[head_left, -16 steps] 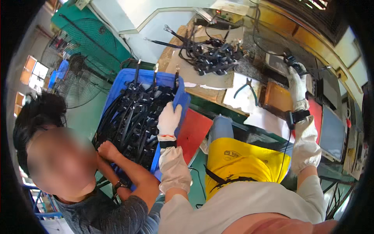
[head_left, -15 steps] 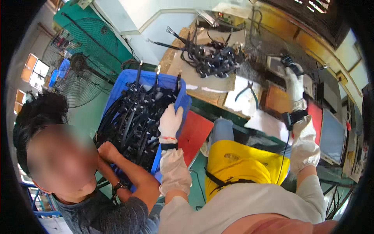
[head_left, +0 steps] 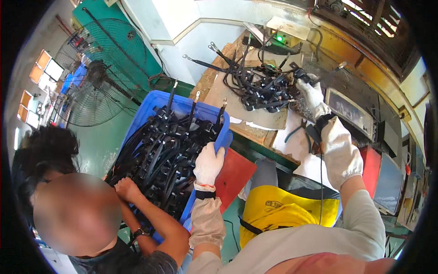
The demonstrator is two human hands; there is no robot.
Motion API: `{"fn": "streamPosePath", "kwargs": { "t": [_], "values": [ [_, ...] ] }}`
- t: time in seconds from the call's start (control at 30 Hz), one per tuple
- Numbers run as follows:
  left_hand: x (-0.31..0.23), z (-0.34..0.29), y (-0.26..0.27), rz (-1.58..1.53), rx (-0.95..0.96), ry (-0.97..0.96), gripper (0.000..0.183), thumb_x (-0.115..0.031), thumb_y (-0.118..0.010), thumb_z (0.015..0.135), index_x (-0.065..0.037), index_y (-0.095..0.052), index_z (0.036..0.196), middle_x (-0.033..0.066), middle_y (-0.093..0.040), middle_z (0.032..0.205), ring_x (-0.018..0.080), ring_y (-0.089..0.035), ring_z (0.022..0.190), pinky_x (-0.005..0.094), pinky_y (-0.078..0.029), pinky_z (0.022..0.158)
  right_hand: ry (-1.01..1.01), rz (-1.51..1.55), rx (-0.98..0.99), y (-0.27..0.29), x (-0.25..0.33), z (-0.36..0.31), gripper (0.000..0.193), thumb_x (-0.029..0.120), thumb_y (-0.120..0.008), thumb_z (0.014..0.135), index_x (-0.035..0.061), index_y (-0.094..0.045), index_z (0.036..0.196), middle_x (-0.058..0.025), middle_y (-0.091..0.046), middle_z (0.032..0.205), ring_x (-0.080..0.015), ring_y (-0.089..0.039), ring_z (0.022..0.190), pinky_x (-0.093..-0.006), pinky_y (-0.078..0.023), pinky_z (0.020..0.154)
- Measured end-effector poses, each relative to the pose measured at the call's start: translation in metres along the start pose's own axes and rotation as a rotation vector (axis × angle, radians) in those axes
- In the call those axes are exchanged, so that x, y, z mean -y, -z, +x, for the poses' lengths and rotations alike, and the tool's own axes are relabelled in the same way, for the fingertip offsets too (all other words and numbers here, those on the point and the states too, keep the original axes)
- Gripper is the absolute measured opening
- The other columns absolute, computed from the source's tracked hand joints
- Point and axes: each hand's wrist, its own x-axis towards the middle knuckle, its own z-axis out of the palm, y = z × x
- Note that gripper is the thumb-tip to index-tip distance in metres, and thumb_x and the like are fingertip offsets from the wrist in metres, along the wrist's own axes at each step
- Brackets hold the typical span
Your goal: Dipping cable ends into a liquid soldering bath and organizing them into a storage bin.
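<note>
My left hand (head_left: 208,165), in a white knit glove, grips the near right rim of a blue crate (head_left: 224,132). The crate is heaped with black cables (head_left: 159,150) that have metal ring ends and black plastic parts. Reaching over the table, my gloved right hand (head_left: 313,96) is closed on a black cable (head_left: 299,74); a metal-tipped end sticks out to its right. Just left of that hand lies a tangled pile of similar cables (head_left: 264,89) on cardboard. My fingertips are partly hidden behind the held cable.
Pliers (head_left: 306,132) with dark green handles lie on white paper near my right wrist. A framed panel (head_left: 350,112) is to the right. A co-worker's hand (head_left: 129,189) is at the crate's left side. A large fan (head_left: 98,73) stands behind; a red board (head_left: 235,173) is beside the crate.
My right hand has moved left with the black cable, from over the framed panel to the edge of the cable pile. My left hand stays on the crate rim. The view has shifted slightly.
</note>
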Motion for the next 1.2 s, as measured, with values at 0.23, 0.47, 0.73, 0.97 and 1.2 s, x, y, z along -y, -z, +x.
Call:
{"fn": "streamPosePath", "kwargs": {
  "t": [0.23,0.47,0.73,0.97,1.2],
  "values": [
    [-0.004,0.005,0.000,-0.007,-0.013,0.009,0.035,-0.031,-0.052,0.082,-0.001,-0.053,0.100,0.0219,-0.058,0.089,0.0390,-0.058,0.082,0.0463,-0.046,0.071,0.065,-0.192,0.081,-0.009,-0.043,0.025,0.045,0.006,-0.073,0.070,0.0070,-0.051,0.108,-0.0033,-0.059,0.096,-0.0127,-0.055,0.084,-0.0254,-0.045,0.075],
    [-0.003,0.000,-0.001,0.008,-0.043,0.023,0.034,-0.030,-0.055,0.080,-0.002,-0.053,0.099,0.0211,-0.058,0.088,0.0383,-0.058,0.080,0.0461,-0.047,0.070,-0.025,-0.658,0.143,-0.023,-0.053,0.027,0.046,0.018,-0.073,0.071,0.0098,-0.050,0.110,-0.0060,-0.059,0.094,-0.0136,-0.053,0.087,-0.0270,-0.043,0.077],
    [-0.011,0.005,-0.003,0.008,-0.048,-0.001,0.032,-0.030,-0.056,0.080,-0.002,-0.053,0.096,0.0211,-0.058,0.087,0.0386,-0.058,0.079,0.0464,-0.047,0.068,-0.016,-0.639,0.240,0.011,-0.046,0.042,0.065,0.035,-0.073,0.067,0.0040,-0.046,0.117,-0.0120,-0.059,0.104,-0.0228,-0.056,0.093,-0.0306,-0.041,0.083],
    [-0.008,0.001,0.004,0.010,-0.053,0.013,0.032,-0.030,-0.056,0.080,-0.003,-0.053,0.096,0.0213,-0.058,0.088,0.0390,-0.057,0.079,0.0461,-0.046,0.070,-0.012,-0.887,0.143,-0.009,-0.020,0.027,0.064,0.044,-0.062,0.073,0.0015,-0.044,0.118,-0.0199,-0.058,0.106,-0.0304,-0.055,0.100,-0.0345,-0.039,0.087],
    [-0.011,0.005,-0.001,-0.014,-0.022,0.006,0.033,-0.031,-0.055,0.080,-0.003,-0.054,0.096,0.0211,-0.059,0.089,0.0392,-0.057,0.081,0.0466,-0.045,0.071,-0.046,-0.728,0.139,0.022,-0.040,0.042,0.054,0.025,-0.065,0.074,-0.0040,-0.045,0.116,-0.0176,-0.058,0.105,-0.0265,-0.056,0.099,-0.0319,-0.040,0.087]
  ]
}}
